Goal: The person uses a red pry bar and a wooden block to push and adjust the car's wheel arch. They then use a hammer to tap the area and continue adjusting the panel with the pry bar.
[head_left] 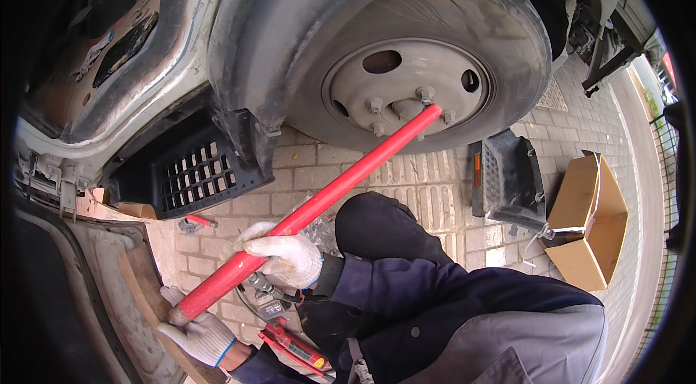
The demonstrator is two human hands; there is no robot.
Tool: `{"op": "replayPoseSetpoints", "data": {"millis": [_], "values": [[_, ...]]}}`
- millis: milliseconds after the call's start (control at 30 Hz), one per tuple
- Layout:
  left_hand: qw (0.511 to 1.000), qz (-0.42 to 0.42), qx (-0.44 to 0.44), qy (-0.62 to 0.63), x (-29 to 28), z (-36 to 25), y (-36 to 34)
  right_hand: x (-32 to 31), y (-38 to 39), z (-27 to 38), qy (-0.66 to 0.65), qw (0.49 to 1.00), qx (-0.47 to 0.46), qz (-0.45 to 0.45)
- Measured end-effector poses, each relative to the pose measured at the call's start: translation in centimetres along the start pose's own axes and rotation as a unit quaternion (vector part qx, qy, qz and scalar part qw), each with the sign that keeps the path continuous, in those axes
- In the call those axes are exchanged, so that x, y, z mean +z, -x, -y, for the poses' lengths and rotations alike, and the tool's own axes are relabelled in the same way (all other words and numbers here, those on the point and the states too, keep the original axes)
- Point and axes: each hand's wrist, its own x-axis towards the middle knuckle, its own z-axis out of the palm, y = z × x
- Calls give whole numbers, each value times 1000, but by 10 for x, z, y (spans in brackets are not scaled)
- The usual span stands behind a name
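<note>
A long red metal bar (348, 177) slants from the lower left up to a truck wheel (435, 65). Its far end meets the wheel near the lug nuts; the exact join is hidden behind the bar's tip. White knitted gloves cover both hands. My right hand (291, 259) wraps round the bar below its middle. Down at the bar's near end, my left hand (204, 339) grips it, with fingers on both sides. Several lug nuts (374, 105) stand out around the hub.
Left of the wheel is a black slotted step (199, 174). A black plastic part (510, 177) and an open cardboard box (591, 221) lie on the paving at right. A red jack-like tool (293, 346) and a power tool (270, 295) lie near my knees; an open door's edge (138, 290) is left.
</note>
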Motion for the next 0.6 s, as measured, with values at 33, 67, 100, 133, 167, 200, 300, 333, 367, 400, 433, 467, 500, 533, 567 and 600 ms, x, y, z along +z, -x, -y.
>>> {"op": "replayPoseSetpoints", "data": {"millis": [33, 67, 100, 133, 167, 200, 300, 333, 367, 400, 433, 467, 500, 533, 567, 600], "values": [[1000, -1, -1, 0, 1, 0, 0, 0, 0, 0, -44, 998, 41, -12], [1000, -3, -4, 0, 3, 1, 0, 0, -1, 1, 42, 998, -53, 4], [1000, -6, -6, 0, 5, 2, 0, 1, -1, 2, 127, 981, -146, 20], [999, -35, 3, 3, 7, 3, 0, 2, -2, 3, 216, 940, -261, 34], [1000, -16, 1, -16, 10, 5, 1, 2, -3, 4, 111, 983, -145, -15], [999, -25, 10, -32, 12, 7, 3, 4, -4, 6, 11, 997, -51, -63], [998, -45, 25, -39, 19, 13, 4, 7, -6, 10, -147, 982, 45, -107], [999, -39, 19, -17, 21, 15, 4, 8, -7, 12, -195, 972, 59, -115], [998, -51, 30, -34, 22, 15, 4, 9, -7, 13, -236, 961, 70, -128], [998, -52, 32, -33, 23, 16, 4, 9, -8, 15, -250, 957, 76, -125], [998, -45, 27, -17, 23, 15, 4, 9, -9, 16, -257, 955, 79, -127], [998, -52, 27, -36, 23, 15, 4, 8, -10, 17, -266, 952, 82, -128], [998, -50, 19, -40, 23, 14, 4, 8, -11, 18, -267, 952, 79, -128], [997, -62, 19, -33, 24, 14, 4, 7, -12, 19, -269, 952, 75, -126], [998, -51, 14, -44, 24, 13, 4, 7, -12, 20, -270, 952, 71, -124], [997, -56, 17, -45, 24, 13, 4, 7, -13, 20, -272, 953, 59, -119]]}}
